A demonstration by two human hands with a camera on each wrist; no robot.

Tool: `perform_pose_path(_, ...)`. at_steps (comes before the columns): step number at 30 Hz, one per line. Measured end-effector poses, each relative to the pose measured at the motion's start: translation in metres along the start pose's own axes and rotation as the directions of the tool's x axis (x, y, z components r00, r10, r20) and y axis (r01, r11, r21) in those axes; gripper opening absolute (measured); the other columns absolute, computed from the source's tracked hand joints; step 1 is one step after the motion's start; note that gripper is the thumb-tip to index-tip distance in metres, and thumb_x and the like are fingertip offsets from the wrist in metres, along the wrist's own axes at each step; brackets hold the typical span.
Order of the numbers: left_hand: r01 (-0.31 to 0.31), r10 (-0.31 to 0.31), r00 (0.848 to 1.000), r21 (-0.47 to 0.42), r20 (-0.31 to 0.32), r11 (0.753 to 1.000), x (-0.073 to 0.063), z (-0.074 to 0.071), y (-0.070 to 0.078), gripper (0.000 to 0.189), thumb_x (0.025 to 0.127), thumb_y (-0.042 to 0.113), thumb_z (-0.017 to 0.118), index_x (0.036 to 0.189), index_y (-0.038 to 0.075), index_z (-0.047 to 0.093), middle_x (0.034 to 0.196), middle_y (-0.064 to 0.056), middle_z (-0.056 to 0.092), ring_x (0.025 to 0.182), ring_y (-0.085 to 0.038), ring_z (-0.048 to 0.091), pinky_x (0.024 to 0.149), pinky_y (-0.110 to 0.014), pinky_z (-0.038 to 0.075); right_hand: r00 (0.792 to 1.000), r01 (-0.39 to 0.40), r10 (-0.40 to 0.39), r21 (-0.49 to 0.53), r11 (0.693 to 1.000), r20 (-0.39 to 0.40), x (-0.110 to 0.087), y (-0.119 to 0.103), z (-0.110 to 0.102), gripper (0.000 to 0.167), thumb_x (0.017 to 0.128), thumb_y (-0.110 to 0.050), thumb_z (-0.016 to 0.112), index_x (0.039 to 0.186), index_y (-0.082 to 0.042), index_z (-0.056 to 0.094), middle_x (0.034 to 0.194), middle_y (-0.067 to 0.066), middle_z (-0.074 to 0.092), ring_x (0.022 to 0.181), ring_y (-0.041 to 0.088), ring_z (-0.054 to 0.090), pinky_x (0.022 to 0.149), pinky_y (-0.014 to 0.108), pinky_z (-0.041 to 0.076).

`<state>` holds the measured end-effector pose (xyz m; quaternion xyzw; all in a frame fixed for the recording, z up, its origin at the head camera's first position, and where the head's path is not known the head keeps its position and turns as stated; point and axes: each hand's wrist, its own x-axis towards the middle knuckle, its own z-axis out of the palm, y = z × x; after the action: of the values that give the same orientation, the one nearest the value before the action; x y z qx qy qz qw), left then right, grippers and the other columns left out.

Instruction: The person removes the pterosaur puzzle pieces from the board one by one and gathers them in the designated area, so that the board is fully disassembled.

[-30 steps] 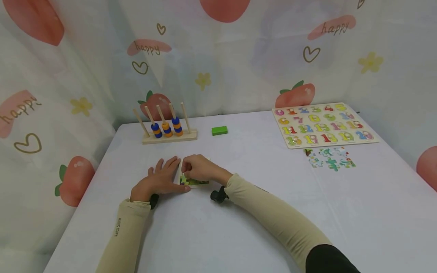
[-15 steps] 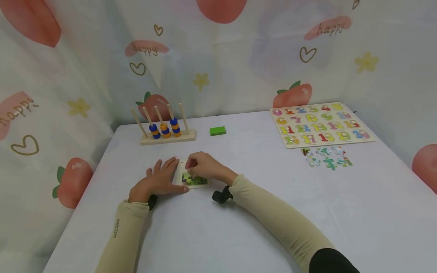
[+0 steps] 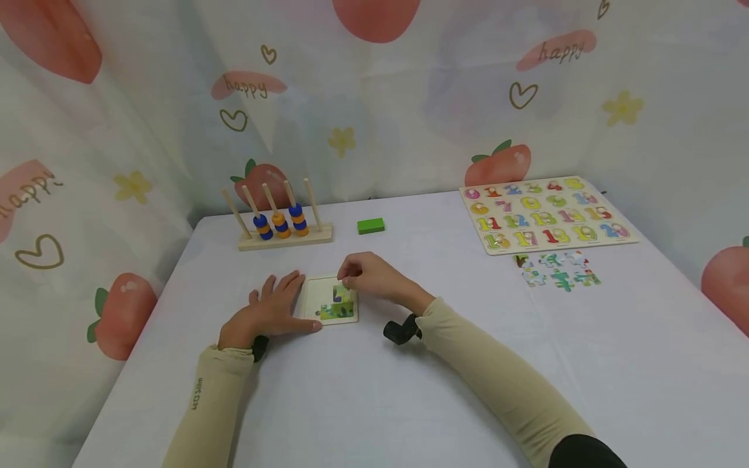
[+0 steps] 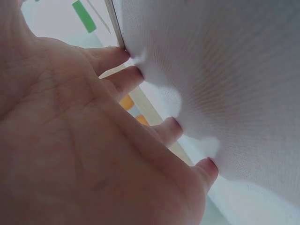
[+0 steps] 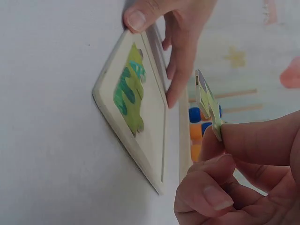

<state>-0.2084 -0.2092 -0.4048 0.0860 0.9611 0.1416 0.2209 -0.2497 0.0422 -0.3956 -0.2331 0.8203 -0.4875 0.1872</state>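
Observation:
In the head view, a small pale puzzle tray (image 3: 316,290) lies on the white table. Joined green puzzle pieces (image 5: 129,96) fill its near side, and its far part shows bare wood. My left hand (image 3: 266,316) rests spread at the tray's left side; its thumb touches the near left corner, and the other fingertips press on the cloth. Above the tray's right side, my right hand (image 3: 377,279) pinches a thin green and purple puzzle piece (image 5: 206,101) between thumb and index finger. That piece is tilted on edge, clear of the tray in the right wrist view.
Behind the tray stand a wooden bead abacus (image 3: 285,241) and a green block (image 3: 371,225). At the right lie a number puzzle board (image 3: 544,214) and several loose puzzle pieces (image 3: 562,281). A patterned curtain (image 3: 404,117) hangs behind the table.
My right hand has lifted from over the tray and shifted right with the puzzle piece, uncovering more of the tray. My left hand has stayed at the tray's left side.

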Motion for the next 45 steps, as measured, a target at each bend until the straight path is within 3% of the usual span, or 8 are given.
perform_pose_path(11, 0.000, 0.000, 1.000, 0.003, -0.002, 1.000, 0.000, 0.000, 0.000, 0.122, 0.086, 0.067, 0.080, 0.171, 0.005, 0.018, 0.178, -0.018, 0.011, 0.158, -0.057, 0.001, 0.119, -0.080, 0.005, 0.996, -0.059, 0.060, 0.022, 0.998, -0.071, -0.024, 0.007, -0.026, 0.009, 0.105, -0.004, 0.065, 0.112, -0.002, 0.071, 0.100, 0.007, 0.067, 0.087, 0.020, 0.058, 0.073, 0.029, 0.050)
perform_pose_path(28, -0.008, 0.008, 1.000, -0.012, 0.016, 1.000, -0.002, 0.000, -0.001, 0.121, 0.088, 0.066, 0.078, 0.172, 0.006, 0.015, 0.179, -0.016, 0.007, 0.159, -0.055, -0.004, 0.120, -0.078, 0.000, 0.988, -0.099, 0.102, 0.028, 0.995, -0.112, -0.051, 0.010, -0.051, 0.013, 0.106, -0.006, 0.062, 0.116, -0.001, 0.069, 0.106, 0.010, 0.066, 0.093, 0.024, 0.058, 0.076, 0.031, 0.051)
perform_pose_path(45, -0.019, 0.019, 1.000, -0.005, -0.006, 1.000, -0.004, 0.000, 0.000, 0.121, 0.086, 0.067, 0.079, 0.171, 0.004, 0.019, 0.177, -0.019, 0.011, 0.157, -0.058, 0.002, 0.118, -0.081, 0.005, 0.980, -0.123, 0.119, -0.013, 0.992, -0.161, -0.081, 0.020, -0.080, 0.019, 0.107, -0.007, 0.061, 0.121, 0.003, 0.068, 0.106, 0.011, 0.065, 0.093, 0.026, 0.057, 0.078, 0.033, 0.051)
